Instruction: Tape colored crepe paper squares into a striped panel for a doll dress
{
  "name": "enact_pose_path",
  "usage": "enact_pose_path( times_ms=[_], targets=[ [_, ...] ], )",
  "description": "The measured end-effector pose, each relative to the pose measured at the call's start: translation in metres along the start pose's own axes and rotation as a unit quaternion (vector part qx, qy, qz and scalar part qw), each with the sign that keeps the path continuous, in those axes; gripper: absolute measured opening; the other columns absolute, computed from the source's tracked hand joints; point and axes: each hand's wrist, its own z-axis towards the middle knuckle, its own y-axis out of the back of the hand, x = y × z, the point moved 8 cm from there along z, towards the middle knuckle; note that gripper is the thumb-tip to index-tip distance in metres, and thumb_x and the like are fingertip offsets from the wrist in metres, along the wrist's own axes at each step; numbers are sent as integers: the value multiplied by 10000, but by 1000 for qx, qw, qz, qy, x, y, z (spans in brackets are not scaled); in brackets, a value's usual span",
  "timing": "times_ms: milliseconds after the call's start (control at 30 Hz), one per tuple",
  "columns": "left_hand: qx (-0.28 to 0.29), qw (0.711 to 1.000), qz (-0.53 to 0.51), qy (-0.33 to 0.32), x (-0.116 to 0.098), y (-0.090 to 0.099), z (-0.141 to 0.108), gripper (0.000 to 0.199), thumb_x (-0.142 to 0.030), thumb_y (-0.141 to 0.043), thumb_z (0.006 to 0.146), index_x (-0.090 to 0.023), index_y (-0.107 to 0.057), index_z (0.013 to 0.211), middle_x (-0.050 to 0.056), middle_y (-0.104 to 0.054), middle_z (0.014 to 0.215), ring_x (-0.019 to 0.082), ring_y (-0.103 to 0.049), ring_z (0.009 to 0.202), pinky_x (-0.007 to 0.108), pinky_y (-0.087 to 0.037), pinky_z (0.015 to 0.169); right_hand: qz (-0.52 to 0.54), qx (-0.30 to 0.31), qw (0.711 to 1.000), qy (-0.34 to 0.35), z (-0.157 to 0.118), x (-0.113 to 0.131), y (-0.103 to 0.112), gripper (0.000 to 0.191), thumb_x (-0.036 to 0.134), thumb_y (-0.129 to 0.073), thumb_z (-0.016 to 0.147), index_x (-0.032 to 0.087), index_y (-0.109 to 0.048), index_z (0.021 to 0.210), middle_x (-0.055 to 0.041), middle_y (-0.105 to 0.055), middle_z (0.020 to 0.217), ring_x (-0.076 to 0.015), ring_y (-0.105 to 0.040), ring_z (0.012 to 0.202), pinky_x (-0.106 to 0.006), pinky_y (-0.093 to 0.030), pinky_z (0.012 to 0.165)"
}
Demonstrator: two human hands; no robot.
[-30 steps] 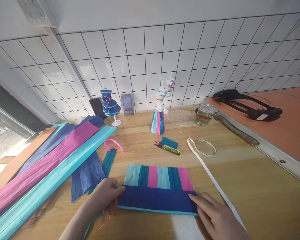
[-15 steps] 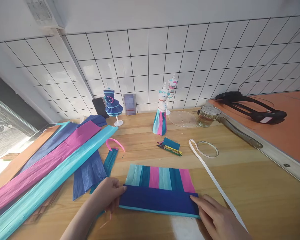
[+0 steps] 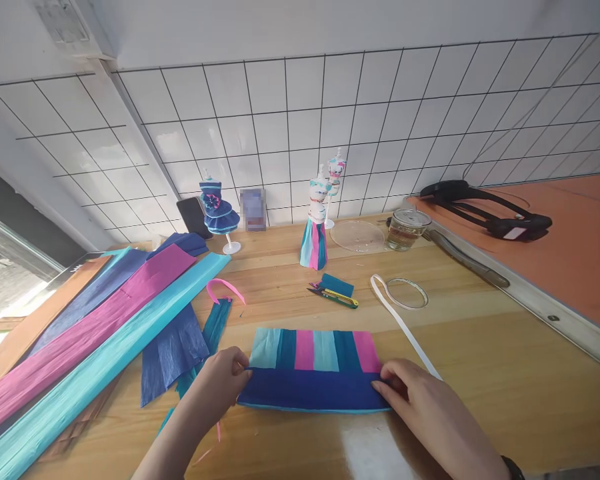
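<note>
A band of dark blue crepe paper (image 3: pixel 313 389) with a light blue lower edge lies across a striped crepe-paper panel (image 3: pixel 305 350) of pale aqua, teal and pink. My left hand (image 3: pixel 227 380) pinches the left end of the blue band between thumb and fingers. At its right end, my right hand (image 3: pixel 405 393) grips the band near the pink stripe, thumb pointing inward. Beyond the panel lie yellow-green thread snips (image 3: pixel 337 299) against a small teal paper piece (image 3: pixel 337 285). The fingertips partly hide both ends of the band.
Long crepe-paper strips (image 3: pixel 130 313) cover the left side. Dress forms stand behind, one in a blue dress (image 3: pixel 219 212), another in a striped skirt (image 3: pixel 314 243). To the right are white tape (image 3: pixel 405 330), a clear ring (image 3: pixel 407 293), a glass jar (image 3: pixel 407 230) and a black headset (image 3: pixel 487 210).
My right hand has shifted up and slightly left at the band's end, and the band's lower edge has come up. The whole view has shifted a little.
</note>
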Motion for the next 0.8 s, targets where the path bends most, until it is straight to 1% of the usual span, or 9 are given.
enact_pose_path(
  times_ms=[67,133,267,367,433,567,667,733,800],
  targets=[
    [6,1000,1,1,1,-1,2,47,-203,-484,694,-173,-516,710,-30,-533,593,88,-482,384,187,-331,351,19,11,999,-33,6,-6,3,145,371,-526,823,237,-570,793,19,-648,654,-168,-631,580,-271,-466,538],
    [14,1000,-1,2,1,-2,3,54,-212,-484,690,-172,-519,695,-23,-534,613,89,-485,389,187,-330,339,46,24,998,-46,10,-6,6,184,403,-507,830,235,-579,813,19,-656,627,-169,-636,580,-262,-457,537],
    [26,1000,-7,7,0,-1,1,74,-233,-495,678,-174,-525,710,-27,-515,609,102,-495,412,193,-348,340,72,41,995,-56,15,1,12,154,370,-531,799,236,-578,741,15,-677,642,-166,-643,600,-242,-437,524],
    [31,999,-15,6,2,-1,0,144,-297,-501,693,-179,-535,768,-32,-509,624,111,-501,427,212,-381,379,80,55,994,-54,16,5,11,155,335,-518,799,234,-568,692,18,-668,620,-163,-631,586,-238,-423,511],
    [14,1000,-3,-5,2,2,1,185,-351,-505,704,-184,-548,768,-27,-522,623,126,-516,459,223,-385,420,82,63,993,-48,16,7,9,195,337,-489,817,230,-560,669,16,-660,612,-161,-620,572,-242,-413,504],
    [-34,998,36,-32,-2,7,3,175,-355,-554,678,-192,-537,616,-12,-548,566,168,-549,581,227,-351,509,66,72,994,-45,13,5,3,222,338,-469,839,232,-526,653,32,-632,596,-155,-594,559,-244,-396,510],
    [-28,999,32,-34,-3,4,4,192,-336,-547,686,-196,-499,563,-19,-540,540,161,-534,563,224,-332,514,55,60,996,-34,11,5,2,216,330,-482,839,232,-505,648,38,-608,592,-148,-578,546,-242,-396,505],
    [-27,999,30,-36,-5,3,2,214,-338,-537,698,-199,-470,550,-24,-524,534,154,-520,550,221,-320,505,55,32,998,-11,9,8,5,201,315,-493,837,231,-512,656,25,-615,648,-148,-584,577,-244,-420,529],
    [-33,998,28,-40,-6,4,0,231,-348,-529,710,-201,-451,550,-23,-513,537,152,-508,548,221,-316,500,60,3,998,15,7,13,10,176,296,-496,841,230,-531,682,6,-626,737,-152,-598,647,-251,-451,592]
  ],
)
